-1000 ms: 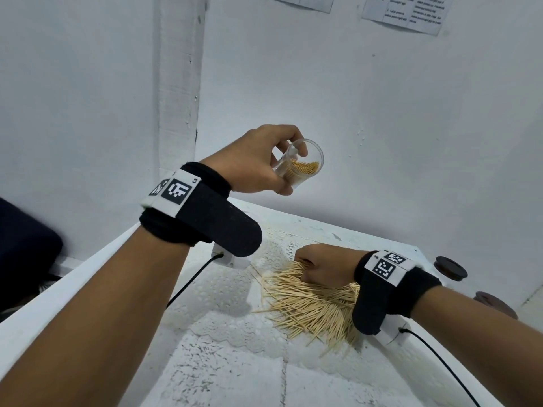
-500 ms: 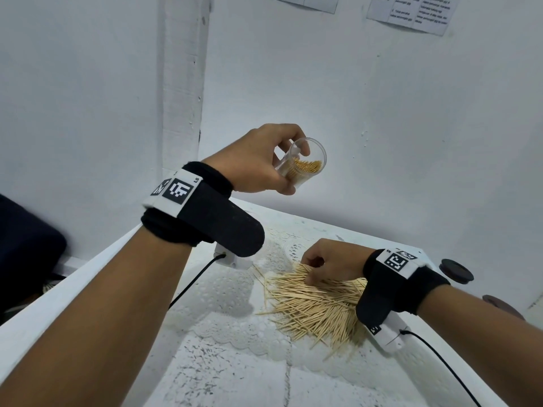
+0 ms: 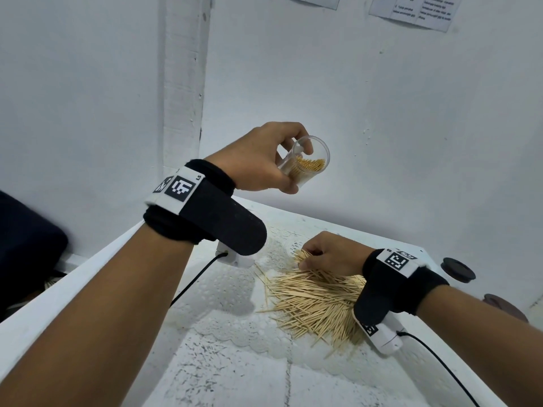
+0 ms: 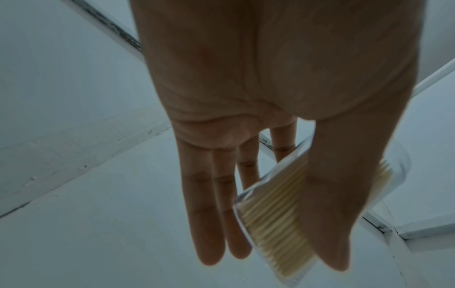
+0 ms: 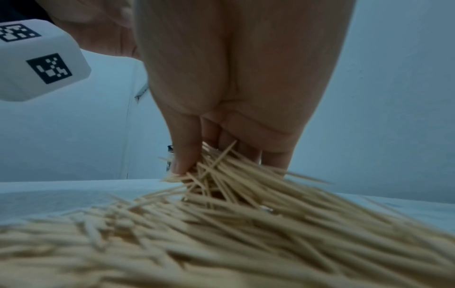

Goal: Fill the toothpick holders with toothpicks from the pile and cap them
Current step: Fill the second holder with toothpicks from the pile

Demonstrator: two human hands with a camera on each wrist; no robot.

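1. I see a white table (image 3: pixel 123 289) pushed into the corner of a room with white walls (image 3: pixel 382 127). A lacy white mat (image 3: pixel 223 327) lies on the table. Two paper sheets (image 3: pixel 411 10) hang on the wall at 12 o'clock.
2. At 9 o'clock, off the table, sits something dark; I cannot tell what it is.
3. My left hand (image 3: pixel 258 163) is up in the air, above the table. Its thumb and fingers curl around one clear toothpick holder (image 3: pixel 305 165). The holder is tilted, its open mouth toward 3 o'clock, and it has toothpicks inside. From the left wrist view, the thumb (image 4: pixel 339 214) lies across the holder's side.
4. One big pile of toothpicks (image 3: pixel 317 301) lies on the mat at about 5 o'clock from the holder.
5. My right hand (image 3: pixel 332 254) is down on the far end of the pile. Its fingertips (image 5: pixel 182 159) are close together, pinching a small bunch of toothpicks.
6. Two dark round things (image 3: pixel 458 268) sit at 3 o'clock past the table's edge. I count one holder, one pile, two hands.
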